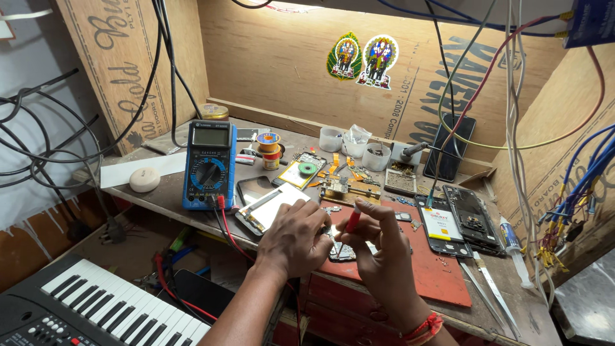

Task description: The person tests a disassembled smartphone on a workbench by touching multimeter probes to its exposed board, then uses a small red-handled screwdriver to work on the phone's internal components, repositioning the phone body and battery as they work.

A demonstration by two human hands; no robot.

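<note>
I see my left hand (296, 238) curled over a small phone circuit board (341, 251) at the near edge of the red work mat (435, 272), fingers closed around its left side so that most of it is hidden. My right hand (384, 247) pinches a red-handled probe (352, 222) between thumb and forefinger, tip down onto the board; the handle stands nearly upright.

I judge the board light, thin, stiff and easily damaged. It is best held by its bare edges, never across the components, and with little squeeze. The probe is slim and smooth, so a close pinch low on the handle steadies it.

A red lead (225, 225) runs from the blue multimeter (208, 164), which stands to the left, a little farther back. Just beside the left hand lies a phone frame (269, 206) with a pale back. To the right on the mat are a yellow-labelled battery (439, 225) and an opened phone housing (474, 219), and near the bench's right edge lie tweezers (490, 291).
</note>
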